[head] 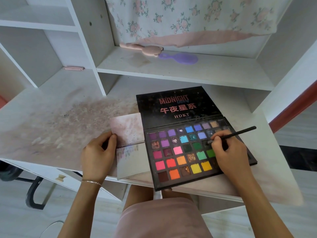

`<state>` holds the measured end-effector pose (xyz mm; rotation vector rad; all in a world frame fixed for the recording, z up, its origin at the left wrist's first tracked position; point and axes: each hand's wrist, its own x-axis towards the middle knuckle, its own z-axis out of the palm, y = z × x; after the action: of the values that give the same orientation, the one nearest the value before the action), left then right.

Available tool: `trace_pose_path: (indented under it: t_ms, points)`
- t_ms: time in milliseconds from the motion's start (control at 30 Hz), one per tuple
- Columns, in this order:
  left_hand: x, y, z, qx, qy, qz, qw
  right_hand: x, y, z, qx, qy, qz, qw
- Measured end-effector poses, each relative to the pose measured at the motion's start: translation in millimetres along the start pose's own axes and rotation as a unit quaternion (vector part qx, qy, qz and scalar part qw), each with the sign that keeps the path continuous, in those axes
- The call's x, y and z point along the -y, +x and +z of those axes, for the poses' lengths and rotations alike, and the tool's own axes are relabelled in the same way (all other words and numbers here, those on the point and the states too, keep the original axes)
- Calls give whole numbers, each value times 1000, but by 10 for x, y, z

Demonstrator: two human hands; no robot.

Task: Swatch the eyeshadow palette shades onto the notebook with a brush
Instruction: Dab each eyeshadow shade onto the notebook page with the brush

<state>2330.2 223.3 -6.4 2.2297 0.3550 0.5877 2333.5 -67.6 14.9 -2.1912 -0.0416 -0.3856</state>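
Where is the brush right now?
In the head view, the brush is on the right, pinched in the right hand, its tip down among the green pans of the open palette.

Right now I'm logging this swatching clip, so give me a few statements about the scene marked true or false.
1. The right hand holds the brush over the eyeshadow palette. True.
2. The palette's lid is closed. False: it lies open, the printed lid folded back.
3. The left hand holds the notebook. True.
4. The notebook lies right of the palette. False: it lies left of it.
5. A purple hairbrush lies on the shelf. True.
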Motion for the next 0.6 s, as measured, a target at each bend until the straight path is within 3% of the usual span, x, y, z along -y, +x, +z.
trace_pose_path:
  t_ms: [600]
  points:
    - [-29,-13,-12,13,-15,-2,1000,265,-63,130,31,82,8,996]
